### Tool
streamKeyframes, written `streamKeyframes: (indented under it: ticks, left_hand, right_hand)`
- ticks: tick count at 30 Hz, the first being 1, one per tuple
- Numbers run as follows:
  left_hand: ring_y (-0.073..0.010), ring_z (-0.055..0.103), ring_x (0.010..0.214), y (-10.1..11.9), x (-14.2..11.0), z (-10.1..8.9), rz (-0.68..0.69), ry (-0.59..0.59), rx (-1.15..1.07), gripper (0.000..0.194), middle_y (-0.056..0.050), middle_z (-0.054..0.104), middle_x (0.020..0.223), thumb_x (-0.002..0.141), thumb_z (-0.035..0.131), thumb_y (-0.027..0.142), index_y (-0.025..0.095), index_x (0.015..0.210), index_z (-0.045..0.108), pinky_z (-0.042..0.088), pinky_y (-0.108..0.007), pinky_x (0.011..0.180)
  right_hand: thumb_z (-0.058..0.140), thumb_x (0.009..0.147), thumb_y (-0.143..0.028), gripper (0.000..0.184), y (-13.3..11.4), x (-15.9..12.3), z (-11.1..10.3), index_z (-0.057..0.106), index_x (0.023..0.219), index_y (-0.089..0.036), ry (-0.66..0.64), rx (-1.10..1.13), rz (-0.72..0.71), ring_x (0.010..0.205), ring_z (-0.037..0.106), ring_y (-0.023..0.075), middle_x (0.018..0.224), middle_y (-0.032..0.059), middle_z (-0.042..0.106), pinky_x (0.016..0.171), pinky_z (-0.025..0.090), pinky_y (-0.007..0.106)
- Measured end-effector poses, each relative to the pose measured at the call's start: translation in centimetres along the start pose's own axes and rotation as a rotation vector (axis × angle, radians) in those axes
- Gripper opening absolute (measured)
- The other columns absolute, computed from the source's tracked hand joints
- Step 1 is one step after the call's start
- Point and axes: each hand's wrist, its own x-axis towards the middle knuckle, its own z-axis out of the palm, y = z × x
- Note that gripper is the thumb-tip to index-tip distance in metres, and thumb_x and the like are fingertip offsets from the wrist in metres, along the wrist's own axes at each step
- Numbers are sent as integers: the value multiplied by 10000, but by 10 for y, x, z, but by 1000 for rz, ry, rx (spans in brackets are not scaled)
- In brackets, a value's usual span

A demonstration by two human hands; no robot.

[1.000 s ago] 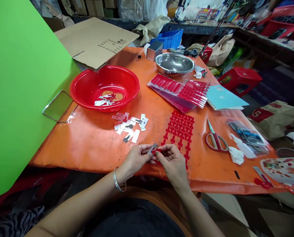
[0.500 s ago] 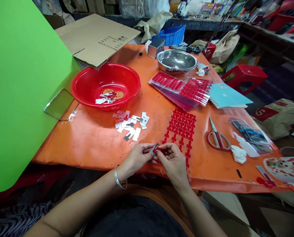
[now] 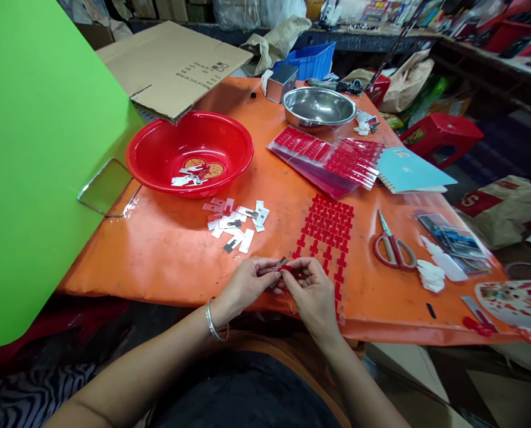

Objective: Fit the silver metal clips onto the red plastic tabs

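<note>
A silver bangle (image 3: 214,321) is worn on the left wrist. The left hand (image 3: 247,284) and the right hand (image 3: 312,291) are brought together just above the near edge of an orange bench (image 3: 158,255), with their fingertips almost meeting. A small grey metal strip (image 3: 280,264) is pinched in the left hand, and a small red piece (image 3: 287,268) is pinched in the right. The two appear to touch, though the join is partly hidden by the fingers. The step in hand is judged to be the fitting of the red piece to the metal strip, and the next move is judged to call for the piece to be seated squarely on it.

Just beside the right hand, a sheet of red T-shaped pieces (image 3: 327,241) is laid on the bench. A loose group of metal strips (image 3: 233,226) lies to the left of it, and red-handled scissors (image 3: 392,252) lie to the right. Farther off, a red basin (image 3: 191,134) with more strips inside stands near clear plastic bags of red pieces (image 3: 325,160) and a pale blue notebook (image 3: 412,169). A steel bowl (image 3: 319,108) stands near the far edge, beside a flattened cardboard sheet (image 3: 171,68).
</note>
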Motion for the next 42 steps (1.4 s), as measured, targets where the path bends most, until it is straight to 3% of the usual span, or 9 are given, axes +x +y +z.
streamKeyframes:
  ticks: [6,10,12,18,24,33,37,39,42]
  left_hand:
    - [-128,651,653,-7,0,2,47,47,57,317,-59,711,783,723,703,325,107,954,702,551,-240,635]
    - [-133,664,667,-9,-1,3,90,23,86,301,-58,714,805,759,672,326,118,974,697,554,-236,640]
    - [-135,669,678,-8,-1,4,100,12,98,298,-62,714,813,774,657,327,116,982,695,554,-232,644]
    - [-144,672,690,-4,-2,7,101,6,112,354,-73,713,808,770,665,366,104,1006,686,552,-235,645]
    - [-149,666,688,-6,-3,7,89,11,103,401,-82,711,826,744,687,416,107,999,691,552,-254,652]
    - [-134,658,678,-6,-6,8,101,6,122,327,-68,712,831,782,651,349,121,1012,695,546,-243,649]
    - [-135,651,686,-6,-6,8,107,11,134,291,-57,711,825,784,647,315,131,1003,705,542,-242,655]
    - [-137,649,688,-4,-6,9,99,21,133,288,-56,711,821,784,644,303,135,1011,704,540,-245,658]
    - [-140,644,683,-3,-7,11,93,15,142,291,-60,711,811,786,635,300,133,1015,703,534,-248,654]
  right_hand:
    - [598,834,-330,135,0,-6,-1,566,872,-204,-21,-30,-79,636,626,135,804,15,608,580,570,280]
    - [594,835,-288,99,-4,-6,-5,602,821,-190,108,-281,-291,840,593,176,958,72,565,597,537,277]
    - [597,829,-276,103,-7,-3,-7,597,783,-185,132,-331,-332,873,564,182,964,75,542,589,517,270]
    - [589,830,-285,109,-10,4,-10,563,775,-194,77,-283,-242,722,547,149,812,22,549,592,476,271]
    - [591,821,-327,138,-11,4,-11,559,784,-199,50,-246,-145,712,567,158,787,25,578,622,475,286]
    - [643,769,-326,168,-12,4,-7,545,773,-190,33,-54,4,608,588,133,705,1,595,577,485,266]
    - [750,657,-295,446,-12,8,-10,449,977,-218,89,156,61,517,569,114,661,-65,587,511,472,240]
    - [775,630,-318,541,-11,9,-13,448,1048,-216,43,211,115,491,549,103,659,-68,597,468,438,215]
    - [741,677,-400,339,-6,9,-17,597,873,-165,-94,219,200,487,508,90,627,-22,607,426,369,196]
